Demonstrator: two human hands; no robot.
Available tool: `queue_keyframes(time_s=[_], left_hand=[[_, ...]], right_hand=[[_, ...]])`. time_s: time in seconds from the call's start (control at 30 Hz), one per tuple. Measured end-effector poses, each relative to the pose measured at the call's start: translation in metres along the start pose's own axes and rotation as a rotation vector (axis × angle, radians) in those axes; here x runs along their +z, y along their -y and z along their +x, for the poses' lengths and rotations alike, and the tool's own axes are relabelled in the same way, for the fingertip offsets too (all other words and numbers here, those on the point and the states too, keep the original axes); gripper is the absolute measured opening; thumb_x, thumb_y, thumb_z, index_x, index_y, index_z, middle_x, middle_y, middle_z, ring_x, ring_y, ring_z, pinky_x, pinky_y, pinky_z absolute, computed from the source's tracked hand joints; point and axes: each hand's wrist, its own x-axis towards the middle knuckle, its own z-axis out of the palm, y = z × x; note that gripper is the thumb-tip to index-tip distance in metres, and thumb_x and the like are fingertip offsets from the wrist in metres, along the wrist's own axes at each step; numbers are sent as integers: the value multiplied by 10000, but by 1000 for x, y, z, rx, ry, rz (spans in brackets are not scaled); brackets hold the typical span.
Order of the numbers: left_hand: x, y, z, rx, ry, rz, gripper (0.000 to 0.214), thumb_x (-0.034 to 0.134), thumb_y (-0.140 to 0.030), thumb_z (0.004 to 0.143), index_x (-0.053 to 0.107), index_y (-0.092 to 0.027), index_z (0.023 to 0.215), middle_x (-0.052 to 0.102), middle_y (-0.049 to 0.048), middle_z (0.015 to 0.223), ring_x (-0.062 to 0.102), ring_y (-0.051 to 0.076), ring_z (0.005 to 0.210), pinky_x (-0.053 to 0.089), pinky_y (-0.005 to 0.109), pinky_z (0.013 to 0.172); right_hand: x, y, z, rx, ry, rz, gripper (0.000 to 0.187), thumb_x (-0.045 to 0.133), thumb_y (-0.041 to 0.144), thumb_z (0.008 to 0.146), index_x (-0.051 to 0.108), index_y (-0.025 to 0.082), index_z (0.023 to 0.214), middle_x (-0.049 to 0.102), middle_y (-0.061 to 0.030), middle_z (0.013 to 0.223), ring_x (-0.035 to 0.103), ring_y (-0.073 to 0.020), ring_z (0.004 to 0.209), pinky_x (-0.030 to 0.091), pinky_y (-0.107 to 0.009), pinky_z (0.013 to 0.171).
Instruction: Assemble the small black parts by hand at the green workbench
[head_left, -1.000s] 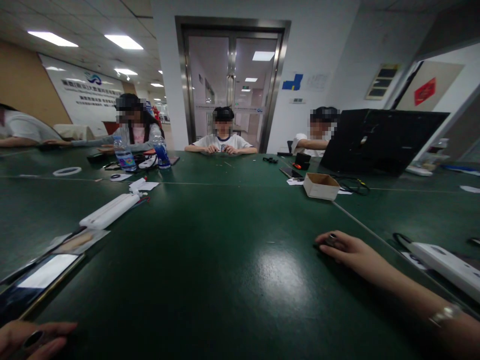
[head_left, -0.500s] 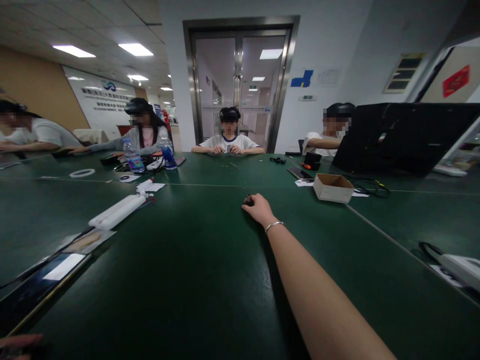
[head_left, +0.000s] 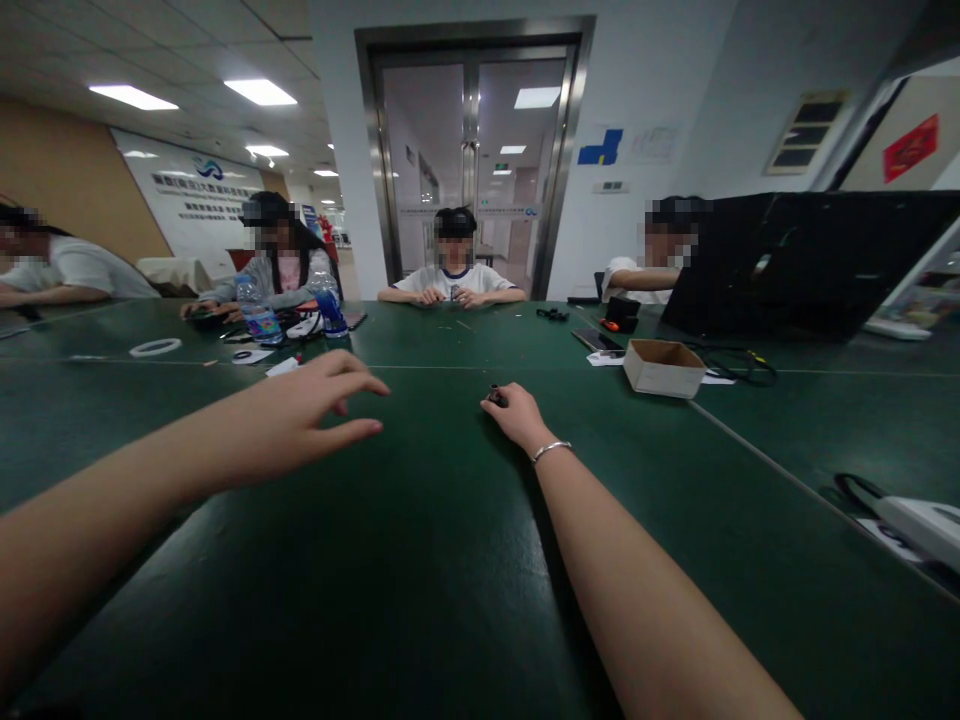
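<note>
My right hand [head_left: 516, 411] is stretched far forward, resting on the green table [head_left: 450, 560], its fingers closed on a small dark object [head_left: 494, 396] that pokes out at the fingertips. A thin bracelet [head_left: 551, 449] circles that wrist. My left hand [head_left: 300, 415] hovers above the table to the left, fingers apart and extended forward, holding nothing.
An open cardboard box [head_left: 661, 366] stands at the right, with a black laptop [head_left: 802, 262] and cables behind it. A white power strip [head_left: 919, 528] lies at the far right edge. Water bottles [head_left: 256, 312] and small items crowd the far left. Several people sit around the table.
My left arm has come up from the near left corner and reached forward over the table. My right hand stays at the table's middle, after moving there from the right a second ago.
</note>
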Motion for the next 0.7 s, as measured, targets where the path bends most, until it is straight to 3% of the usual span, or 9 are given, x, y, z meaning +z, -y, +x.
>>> queue_keyframes(time_s=[0.03,0.1,0.23,0.33,0.47,0.57,0.7], left_hand=[[12,-12,23,79,125,-7,503,543,-563,750,577,-303,1179,536,27,1205,596,145,873,442,234,733],[45,-35,70,151,189,6,527,567,-502,760,550,-251,1223,528,79,1223,597,194,939,441,263,795],[114,-61,136,112,32,-137,524,519,-455,818,501,-187,1268,536,127,1198,564,245,1033,436,316,870],[152,-66,148,106,-125,-341,322,443,-360,874,599,-218,1118,579,81,1105,575,206,985,442,312,874],[182,-56,144,92,-244,-560,220,450,-252,867,647,-206,952,631,49,957,582,176,924,450,303,862],[193,-43,145,2,-227,-766,157,525,-248,826,650,-191,902,656,37,870,602,162,818,477,288,787],[197,-34,151,-105,-197,-1061,149,596,-235,777,647,-157,894,660,48,813,619,151,755,500,266,712]], right_hand=[[0,0,0,-14,-6,-1,155,656,262,830,682,126,899,613,-72,910,578,-179,811,421,-249,712],[0,0,0,-48,-8,0,148,647,260,840,681,138,917,635,-71,915,583,-190,834,418,-258,728],[-2,0,0,-96,-11,-17,144,642,234,840,681,161,957,656,-61,925,590,-192,848,415,-251,732],[-4,3,-1,-92,4,-101,183,647,245,828,686,172,991,644,-68,925,590,-194,822,420,-248,702],[-4,5,-1,-104,39,-131,166,676,219,789,704,164,943,620,-84,921,591,-203,818,439,-263,703],[0,4,1,-47,65,109,192,709,134,728,686,156,917,630,-44,845,608,-167,727,466,-248,667],[3,-1,4,140,138,624,298,674,43,719,626,143,996,610,3,723,582,-100,491,471,-197,475]])
